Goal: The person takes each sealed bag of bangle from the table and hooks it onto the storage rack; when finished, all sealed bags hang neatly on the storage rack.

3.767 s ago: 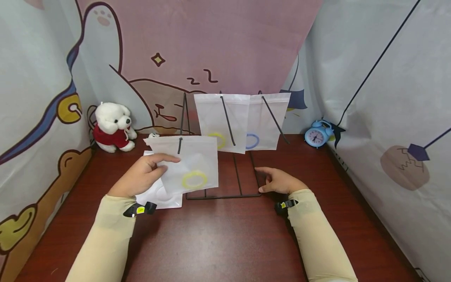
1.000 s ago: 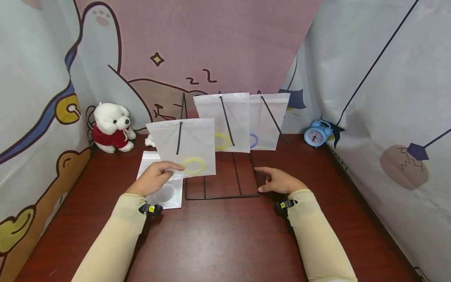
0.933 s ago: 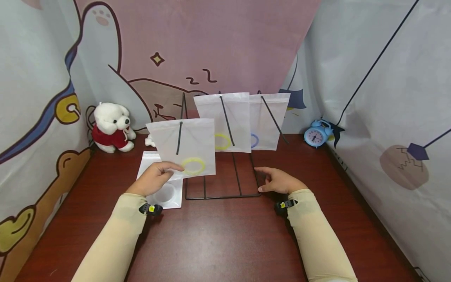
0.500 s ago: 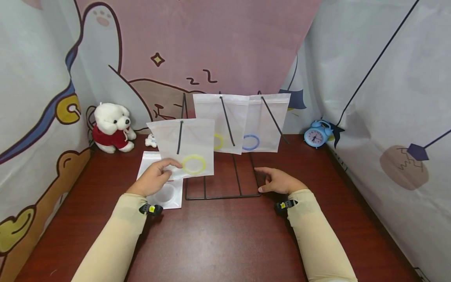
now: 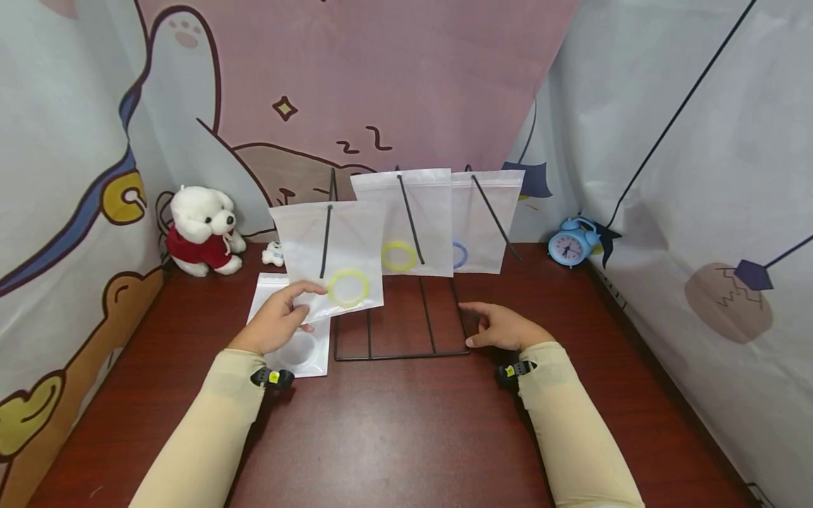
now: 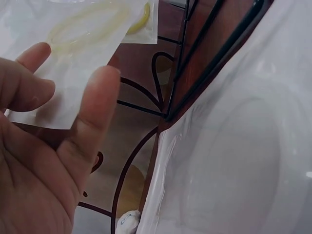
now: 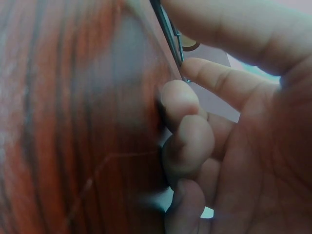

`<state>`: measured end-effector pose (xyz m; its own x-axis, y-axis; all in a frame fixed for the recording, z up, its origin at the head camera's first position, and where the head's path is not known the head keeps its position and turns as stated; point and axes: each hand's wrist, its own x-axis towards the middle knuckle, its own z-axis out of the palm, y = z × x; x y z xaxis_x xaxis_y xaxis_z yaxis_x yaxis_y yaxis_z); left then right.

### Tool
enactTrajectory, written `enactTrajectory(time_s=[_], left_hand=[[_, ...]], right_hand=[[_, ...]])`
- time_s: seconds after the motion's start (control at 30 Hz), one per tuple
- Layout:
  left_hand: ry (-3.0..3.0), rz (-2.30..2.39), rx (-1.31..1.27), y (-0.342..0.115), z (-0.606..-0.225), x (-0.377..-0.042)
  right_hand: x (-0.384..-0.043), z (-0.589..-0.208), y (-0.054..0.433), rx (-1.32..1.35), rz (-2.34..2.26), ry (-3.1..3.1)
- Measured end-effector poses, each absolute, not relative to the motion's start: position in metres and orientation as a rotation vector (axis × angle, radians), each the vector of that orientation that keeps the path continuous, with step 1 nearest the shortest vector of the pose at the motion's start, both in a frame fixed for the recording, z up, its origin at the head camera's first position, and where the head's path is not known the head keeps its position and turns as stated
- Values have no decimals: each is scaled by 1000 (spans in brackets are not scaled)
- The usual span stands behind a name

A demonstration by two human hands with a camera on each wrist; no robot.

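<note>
In the head view, a black wire display rack carries translucent white zip bags on its hooks. The left bag, with a yellow ring inside, hangs from the left hook. My left hand holds that bag by its lower left edge, some fingers in front and a fingertip behind. The middle bag shows another yellow ring, and the right bag a blue ring partly hidden by the middle one. My right hand touches the rack's right base bar with index finger and thumb; its other fingers are bent.
Another white bag lies on the table beneath my left hand, with a round shape in it. A white plush dog in red and a small white figurine stand back left. A blue alarm clock stands back right.
The left bag has slid back along its hook, and its lower part has risen. My left hand moved up and right over the seconds. The other bags sway slightly; my right hand stays still.
</note>
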<state>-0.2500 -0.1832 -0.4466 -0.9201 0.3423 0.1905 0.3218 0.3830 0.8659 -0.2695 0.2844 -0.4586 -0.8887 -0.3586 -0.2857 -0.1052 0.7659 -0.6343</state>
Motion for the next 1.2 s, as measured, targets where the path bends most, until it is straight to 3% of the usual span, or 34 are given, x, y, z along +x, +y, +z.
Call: enactTrajectory(time_s=[0.83,1.2], left_hand=[[2449,1988,584,-182,-453,-255],[2687,1778,600,-193,-454,-257]], right_hand=[[-267,-456,284,-347,-906,2553],[-269,-458,285,-367,-895,2556]])
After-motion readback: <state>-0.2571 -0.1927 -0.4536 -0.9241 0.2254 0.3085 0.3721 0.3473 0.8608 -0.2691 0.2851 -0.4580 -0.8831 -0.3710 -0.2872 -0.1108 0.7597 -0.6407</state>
